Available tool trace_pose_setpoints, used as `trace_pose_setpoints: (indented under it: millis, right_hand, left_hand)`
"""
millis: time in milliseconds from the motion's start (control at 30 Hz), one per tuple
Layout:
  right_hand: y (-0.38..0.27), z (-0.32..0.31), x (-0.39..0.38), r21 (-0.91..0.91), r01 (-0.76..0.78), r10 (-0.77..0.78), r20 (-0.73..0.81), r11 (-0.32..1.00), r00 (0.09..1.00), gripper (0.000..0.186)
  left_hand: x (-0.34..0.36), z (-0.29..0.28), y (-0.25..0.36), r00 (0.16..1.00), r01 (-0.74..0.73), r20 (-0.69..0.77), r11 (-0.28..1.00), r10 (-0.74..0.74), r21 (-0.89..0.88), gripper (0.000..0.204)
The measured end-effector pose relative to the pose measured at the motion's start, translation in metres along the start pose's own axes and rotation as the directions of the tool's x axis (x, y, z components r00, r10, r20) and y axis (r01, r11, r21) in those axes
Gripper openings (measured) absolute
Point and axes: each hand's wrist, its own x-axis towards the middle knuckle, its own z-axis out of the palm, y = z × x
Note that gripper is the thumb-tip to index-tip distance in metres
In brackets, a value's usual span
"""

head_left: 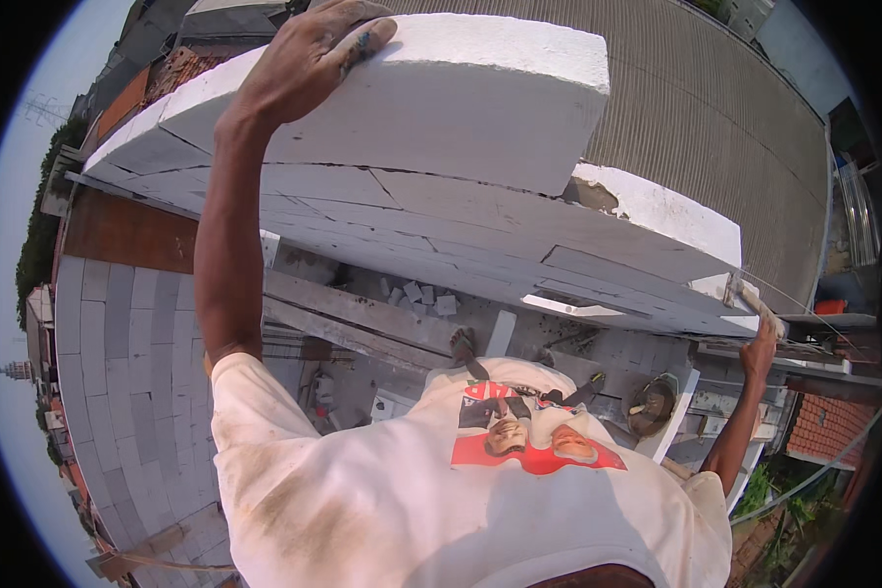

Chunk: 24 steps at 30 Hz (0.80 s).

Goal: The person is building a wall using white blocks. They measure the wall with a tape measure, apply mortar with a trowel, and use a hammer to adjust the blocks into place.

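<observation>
A large white lightweight concrete block (pixel 461 98) sits on top of a block wall (pixel 441 211). My left hand (pixel 333 49) is on the block's upper edge, with its fingers over the top and dark smears on the thumb. Out to the right, my right hand (pixel 759 348) is closed around the handle of a hammer (pixel 734 288), whose metal head is close to the wall's right end. Right of the large block, the lower course has an exposed top (pixel 657 208), with grey mortar (pixel 590 193) beside the block's end.
Beyond the wall lies a corrugated grey roof (pixel 706 108). Below me are wooden planks (pixel 363 318), broken block pieces (pixel 426 297) and a dark bucket (pixel 654 404). Another block wall (pixel 127 372) rises at left. A wire (pixel 813 475) crosses at right above plants.
</observation>
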Motion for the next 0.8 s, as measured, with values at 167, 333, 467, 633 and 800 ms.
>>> trace_pose_setpoints:
  millis: [167,333,467,633,800]
  right_hand:
    - [0.056,0.048,0.013,-0.019,0.059,-0.057,0.121,0.998,0.991,0.077]
    - [0.055,0.058,0.032,0.094,0.078,-0.086,0.081,0.993,0.993,0.080]
    - [0.058,0.053,0.052,0.052,0.151,-0.157,0.127,0.987,0.979,0.078]
    - [0.055,0.043,0.077,0.083,0.280,-0.287,0.104,0.957,0.952,0.046]
    - [0.045,0.006,0.045,0.068,0.230,-0.239,0.201,0.971,0.950,0.045]
  left_hand:
    - [-0.009,0.020,0.013,0.990,0.069,-0.129,0.995,-0.059,0.071,0.053]
    - [-0.007,0.018,0.021,0.986,0.113,-0.135,0.991,-0.102,0.077,0.051]
    - [0.003,0.025,0.023,0.984,0.139,-0.116,0.989,-0.133,0.048,0.057]
    - [-0.008,0.026,-0.009,0.985,0.116,-0.133,0.992,-0.109,0.052,0.052]
    - [-0.004,0.025,-0.011,0.986,0.141,-0.103,0.988,-0.134,0.067,0.051]
